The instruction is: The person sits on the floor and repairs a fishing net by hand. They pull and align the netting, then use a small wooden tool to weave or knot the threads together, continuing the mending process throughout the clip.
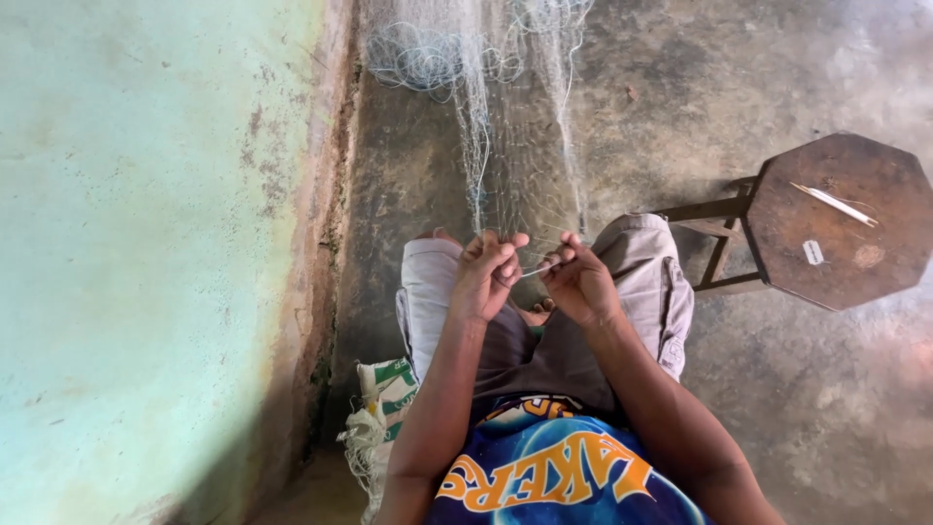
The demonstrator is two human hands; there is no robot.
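I am watching both hands working close together over the knees, the left hand point(489, 274) bunching a gather of the fishing net point(505, 165) in curled fingers and the right hand point(577, 282) pinching a pale strand that is running across to the left. The net is stretching away from the 2 hands toward the far floor, its long axis near-to-far, thin, whitish and see-through, piling loosely at the far end. A wooden stool point(844, 222) is standing right.
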